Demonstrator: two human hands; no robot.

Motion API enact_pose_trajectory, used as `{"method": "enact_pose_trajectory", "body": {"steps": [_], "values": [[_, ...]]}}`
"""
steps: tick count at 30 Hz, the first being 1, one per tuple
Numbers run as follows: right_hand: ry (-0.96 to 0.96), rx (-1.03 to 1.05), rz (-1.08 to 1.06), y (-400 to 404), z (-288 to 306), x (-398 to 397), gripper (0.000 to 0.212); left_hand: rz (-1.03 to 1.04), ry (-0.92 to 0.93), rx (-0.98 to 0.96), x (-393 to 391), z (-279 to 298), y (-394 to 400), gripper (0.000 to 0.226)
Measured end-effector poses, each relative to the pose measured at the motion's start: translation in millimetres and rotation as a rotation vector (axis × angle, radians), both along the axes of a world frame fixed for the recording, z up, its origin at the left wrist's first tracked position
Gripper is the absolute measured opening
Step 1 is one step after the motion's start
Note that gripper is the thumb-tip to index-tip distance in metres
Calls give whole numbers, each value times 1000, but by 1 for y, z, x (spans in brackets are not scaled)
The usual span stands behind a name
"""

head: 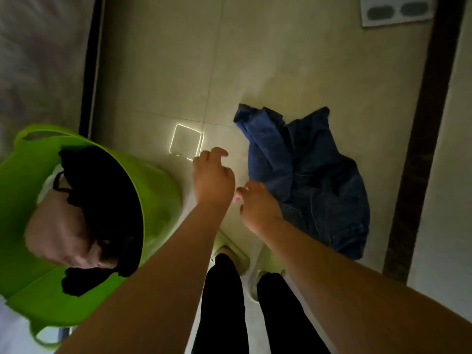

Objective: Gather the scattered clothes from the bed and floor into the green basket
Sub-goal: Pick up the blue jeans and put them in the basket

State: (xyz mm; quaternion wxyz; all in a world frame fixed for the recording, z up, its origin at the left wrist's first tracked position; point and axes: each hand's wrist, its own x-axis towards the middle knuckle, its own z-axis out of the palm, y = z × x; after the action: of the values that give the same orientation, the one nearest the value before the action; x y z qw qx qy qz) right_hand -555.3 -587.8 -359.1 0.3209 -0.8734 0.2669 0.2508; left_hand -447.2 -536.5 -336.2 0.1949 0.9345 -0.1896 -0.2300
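- i see the green basket (158, 190) at left, smooth glossy plastic, round with cut-out handles, holding a black garment (102, 190) and a pale pink one (58, 231).
- crumpled blue jeans (306, 180), heavy denim with visible seams, lie on the glossy beige floor tiles (166, 72); their long axis runs from upper left to lower right.
- my left hand (213, 177) hovers empty, fingers loosely curled, between basket and jeans.
- my right hand (258, 208) is empty too, fingers spread, over the jeans' near edge; contact unclear.
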Motion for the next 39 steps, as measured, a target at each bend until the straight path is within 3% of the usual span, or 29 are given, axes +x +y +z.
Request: {"method": "enact_pose_trajectory", "body": {"steps": [9,12,15,18,20,23,27,29,31,33,35,37,39], "values": [[347,39,-298,-28,-75,-113,31,-485,573,403,-123,-114,-43,38],[466,75,-451,-34,-100,-148,45,-691,597,491,-152,-143,-45,41],[507,94,-628,-39,-131,-175,47,-958,575,565,-181,-180,-45,45],[497,92,-641,-40,-151,-184,43,-1258,479,557,-196,-209,-40,73],[463,95,-661,-41,-166,-188,41,-1220,470,602,-205,-229,-40,82],[418,118,-697,-42,-178,-193,42,-1081,529,592,-207,-239,-40,72],[372,138,-918,-49,-172,-198,51,-825,546,292,-194,-215,-42,41],[328,160,-1024,-56,-163,-193,64,-649,582,174,-185,-191,-46,43],[333,251,-932,-60,-150,-179,88,-628,556,163,-170,-169,-50,42],[328,378,-778,-64,-143,-169,108,-762,499,228,-156,-154,-53,29],[278,428,-766,-67,-142,-164,120,-802,533,207,-144,-138,-50,21],[205,472,-744,-75,-122,-151,119,-595,618,67,-129,-122,-43,14],[161,505,-680,-79,-101,-137,103,-266,693,-54,-112,-104,-40,14]]}}
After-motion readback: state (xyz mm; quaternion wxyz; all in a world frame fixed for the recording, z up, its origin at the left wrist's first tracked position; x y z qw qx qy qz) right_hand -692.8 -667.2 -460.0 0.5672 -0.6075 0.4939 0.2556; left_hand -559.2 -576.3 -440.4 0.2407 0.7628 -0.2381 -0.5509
